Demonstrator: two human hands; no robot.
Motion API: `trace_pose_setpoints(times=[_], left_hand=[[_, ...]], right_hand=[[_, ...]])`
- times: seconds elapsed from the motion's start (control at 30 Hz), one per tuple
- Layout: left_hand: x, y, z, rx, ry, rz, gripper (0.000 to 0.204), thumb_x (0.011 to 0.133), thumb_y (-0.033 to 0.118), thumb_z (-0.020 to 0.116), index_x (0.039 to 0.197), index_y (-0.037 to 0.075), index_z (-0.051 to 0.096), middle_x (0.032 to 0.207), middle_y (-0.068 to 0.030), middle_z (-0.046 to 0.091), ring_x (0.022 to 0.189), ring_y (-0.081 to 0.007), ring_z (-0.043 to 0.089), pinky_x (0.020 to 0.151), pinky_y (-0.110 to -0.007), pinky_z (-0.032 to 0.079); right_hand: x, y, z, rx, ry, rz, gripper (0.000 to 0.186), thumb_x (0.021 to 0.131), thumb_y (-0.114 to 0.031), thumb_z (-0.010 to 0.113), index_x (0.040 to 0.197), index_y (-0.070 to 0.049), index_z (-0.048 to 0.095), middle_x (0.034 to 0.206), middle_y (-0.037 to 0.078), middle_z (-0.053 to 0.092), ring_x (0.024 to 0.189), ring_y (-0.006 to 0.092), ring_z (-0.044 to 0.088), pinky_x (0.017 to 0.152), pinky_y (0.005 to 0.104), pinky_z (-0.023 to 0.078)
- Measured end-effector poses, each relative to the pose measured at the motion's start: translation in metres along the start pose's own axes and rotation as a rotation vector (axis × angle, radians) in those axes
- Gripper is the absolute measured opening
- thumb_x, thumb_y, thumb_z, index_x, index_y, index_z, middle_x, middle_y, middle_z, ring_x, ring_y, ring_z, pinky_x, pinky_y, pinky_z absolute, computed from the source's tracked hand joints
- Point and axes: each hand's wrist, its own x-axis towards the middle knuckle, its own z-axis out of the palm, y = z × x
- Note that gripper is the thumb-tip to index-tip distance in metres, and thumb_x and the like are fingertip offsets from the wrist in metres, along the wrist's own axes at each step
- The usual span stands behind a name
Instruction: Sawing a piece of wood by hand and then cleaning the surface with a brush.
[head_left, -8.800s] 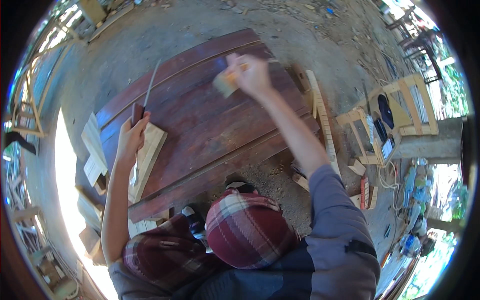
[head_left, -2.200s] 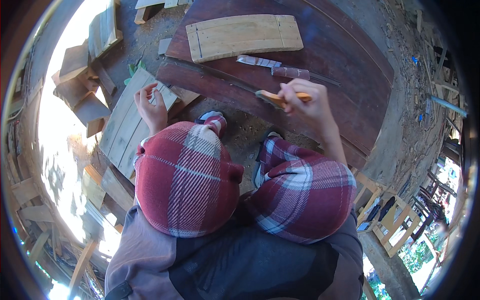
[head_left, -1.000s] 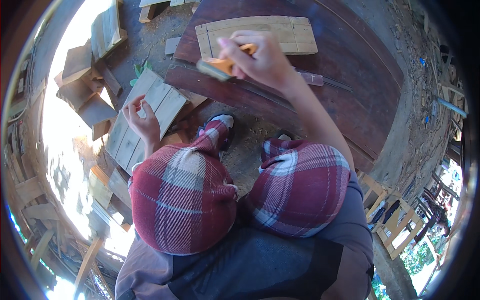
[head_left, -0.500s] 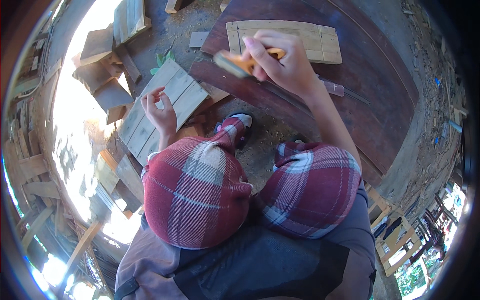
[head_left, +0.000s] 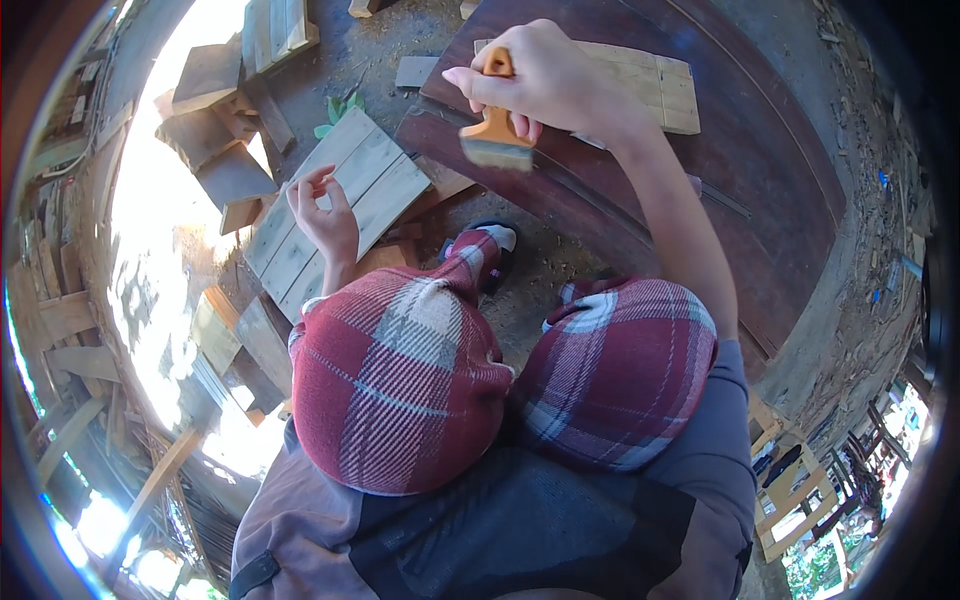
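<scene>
My right hand (head_left: pixel 560 80) grips a flat paintbrush (head_left: pixel 490 128) by its orange handle, bristles pointing down toward me. It hangs over the near left part of a dark reddish-brown wooden panel (head_left: pixel 770 170). Behind that hand, a pale board panel (head_left: pixel 650 85) lies on the dark wood, partly covered by the hand and wrist. My left hand (head_left: pixel 328 218) holds nothing visible, its fingers loosely bent and apart from the thumb. It is above my left knee, in front of a greyish slatted wood panel (head_left: pixel 350 165).
Wooden boxes (head_left: pixel 210 78) and plank pieces stand at the far left beside bright sunlit ground. A slim metal tool (head_left: pixel 725 200) lies on the dark panel, partly behind my right forearm. A small grey block (head_left: pixel 415 71) sits near the panel's left corner. Green leaves (head_left: pixel 340 112) lie nearby.
My right hand has lifted away from me, and the brush has turned from pointing left to pointing down. My left hand stays nearly in place. The whole view has shifted slightly.
</scene>
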Motion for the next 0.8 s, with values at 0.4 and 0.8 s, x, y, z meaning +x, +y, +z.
trace_pose_setpoints(times=[0.4,0.8], left_hand=[[0.0,0.001,0.006,-0.025,-0.004,0.025,0.014,0.081,-0.001,0.058,0.091,0.006,0.066,0.09,-0.0069,0.054,0.081,-0.0168,0.052,0.075,-0.029,0.044],[-0.007,0.001,0.007,0.006,-0.033,0.036,0.015,0.085,0.002,0.057,0.094,0.007,0.067,0.096,-0.0067,0.054,0.085,-0.0161,0.055,0.078,-0.029,0.047]], right_hand=[[0.056,0.028,0.043,-0.177,0.382,-0.482,0.054,0.094,-0.041,0.053,0.059,0.0,0.059,0.056,0.014,0.06,0.054,0.0289,0.063,0.054,0.035,0.05],[0.055,0.04,0.049,-0.023,0.452,-0.55,0.054,0.09,-0.047,0.058,0.062,-0.001,0.062,0.064,0.013,0.058,0.059,0.0307,0.057,0.06,0.0394,0.046]])
